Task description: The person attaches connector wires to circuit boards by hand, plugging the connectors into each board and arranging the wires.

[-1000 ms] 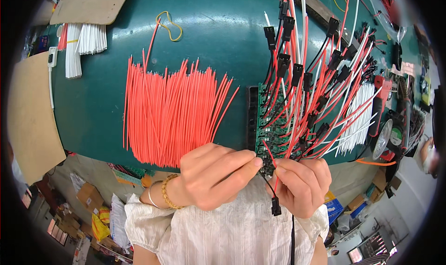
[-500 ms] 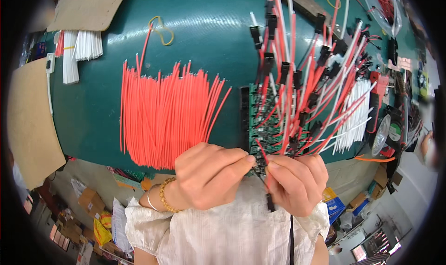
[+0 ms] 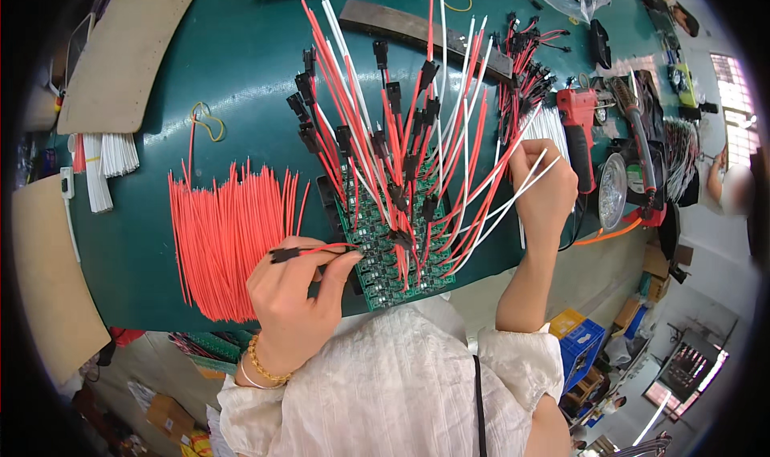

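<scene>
A green circuit board panel [image 3: 383, 244] lies on the green table [image 3: 241, 80] before me, bristling with red and white wires that end in black connectors [image 3: 385, 120]. My left hand [image 3: 293, 297] rests at the panel's left edge and pinches a short red wire with a black connector [image 3: 301, 252]. Off to the right, my right hand [image 3: 545, 188] has its fingers closed on white wires from a bundle [image 3: 553, 128] lying on the table. A fan of loose red wires [image 3: 224, 232] is spread left of my left hand.
A red power tool [image 3: 579, 124], a round metal dish [image 3: 613, 192] and an orange cable lie at the right. White wire bundles [image 3: 100, 164] and brown cardboard sheets [image 3: 128, 52] sit at the left. A dark bar [image 3: 417, 32] and yellow rubber bands lie at the back. Another person is at the far right edge.
My hands, together at the panel's front edge before, have parted. The right hand moved up and right to the white wires; the left stays by the panel with a connector wire.
</scene>
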`<state>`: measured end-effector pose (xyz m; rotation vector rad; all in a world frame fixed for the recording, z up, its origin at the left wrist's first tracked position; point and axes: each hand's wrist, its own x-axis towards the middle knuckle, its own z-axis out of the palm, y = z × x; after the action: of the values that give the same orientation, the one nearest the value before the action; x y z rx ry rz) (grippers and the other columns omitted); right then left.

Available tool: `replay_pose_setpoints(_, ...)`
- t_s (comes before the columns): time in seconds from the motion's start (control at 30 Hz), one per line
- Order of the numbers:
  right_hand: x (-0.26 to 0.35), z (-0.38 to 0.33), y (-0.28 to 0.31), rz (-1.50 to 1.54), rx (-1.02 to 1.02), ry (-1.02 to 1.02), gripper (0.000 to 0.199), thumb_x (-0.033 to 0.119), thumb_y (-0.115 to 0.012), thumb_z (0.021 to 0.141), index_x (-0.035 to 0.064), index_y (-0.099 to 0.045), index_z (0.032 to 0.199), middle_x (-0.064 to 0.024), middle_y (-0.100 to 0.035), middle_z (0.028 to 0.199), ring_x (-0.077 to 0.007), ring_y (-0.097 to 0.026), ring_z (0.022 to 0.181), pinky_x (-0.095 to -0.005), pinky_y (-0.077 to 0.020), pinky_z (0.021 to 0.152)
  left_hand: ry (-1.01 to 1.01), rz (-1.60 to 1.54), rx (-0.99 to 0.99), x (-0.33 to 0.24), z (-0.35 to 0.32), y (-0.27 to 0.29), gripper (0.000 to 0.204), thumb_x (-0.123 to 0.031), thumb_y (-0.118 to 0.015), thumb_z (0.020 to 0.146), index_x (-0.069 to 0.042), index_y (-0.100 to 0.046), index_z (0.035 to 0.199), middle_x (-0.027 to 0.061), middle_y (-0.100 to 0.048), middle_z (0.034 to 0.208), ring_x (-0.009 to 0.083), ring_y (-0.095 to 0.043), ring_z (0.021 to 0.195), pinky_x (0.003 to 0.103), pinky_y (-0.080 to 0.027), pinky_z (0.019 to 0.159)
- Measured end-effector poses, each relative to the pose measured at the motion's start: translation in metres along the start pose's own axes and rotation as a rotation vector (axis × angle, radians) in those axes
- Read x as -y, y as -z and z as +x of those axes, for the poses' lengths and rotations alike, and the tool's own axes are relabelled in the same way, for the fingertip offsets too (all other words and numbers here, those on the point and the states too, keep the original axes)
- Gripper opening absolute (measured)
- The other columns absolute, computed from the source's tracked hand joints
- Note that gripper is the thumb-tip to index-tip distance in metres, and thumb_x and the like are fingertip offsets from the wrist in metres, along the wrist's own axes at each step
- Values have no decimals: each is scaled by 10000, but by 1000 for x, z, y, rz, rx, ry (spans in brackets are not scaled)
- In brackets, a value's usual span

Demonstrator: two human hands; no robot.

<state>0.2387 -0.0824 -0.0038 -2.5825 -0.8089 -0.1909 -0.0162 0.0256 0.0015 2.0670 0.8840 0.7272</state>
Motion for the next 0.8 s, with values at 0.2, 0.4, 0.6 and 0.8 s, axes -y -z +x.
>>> replay_pose_setpoints(0.2, -29, -5, 24, 627, -105, -271, 106, 63, -667, 854, -39, -643, 832, 0, -600, 643, -36, -508, 572, -200, -357, 525, 18, 9, -59, -5, -5, 10, 126, 8, -767, 730, -29, -649, 750, 86, -647, 693, 186, -530, 508, 313, -394, 469)
replay_pose_setpoints(0.4, 15, -76, 66, 857, -216, -126, 68, 30, -637, 795, -26, -636, 833, -74, -598, 642, -93, -496, 529, -226, -335, 486, -168, -185, 116, -26, -4, 18, 196, 36, -766, 693, 24, -666, 861, 107, -673, 789, 228, -626, 616, 284, -490, 557)
replay_pose_setpoints(0.6, 52, -91, 58, 750, 480, 738, 218, -14, -739, 662, 35, -557, 773, -53, -641, 641, -147, -508, 479, -261, -320, 464, -67, -695, 401, -20, -6, 7, 250, 58, -754, 677, 13, -679, 911, 103, -661, 841, 231, -610, 662, 285, -476, 543)
replay_pose_setpoints(0.8, 70, -98, 31, 573, 421, 803, 313, -16, -770, 644, 37, -607, 905, -65, -698, 811, -177, -576, 566, -285, -356, 491, -229, -333, 194, -6, -24, 20, 323, 56, -711, 577, 1, -702, 895, 85, -647, 796, 187, -565, 563, 267, -431, 467)
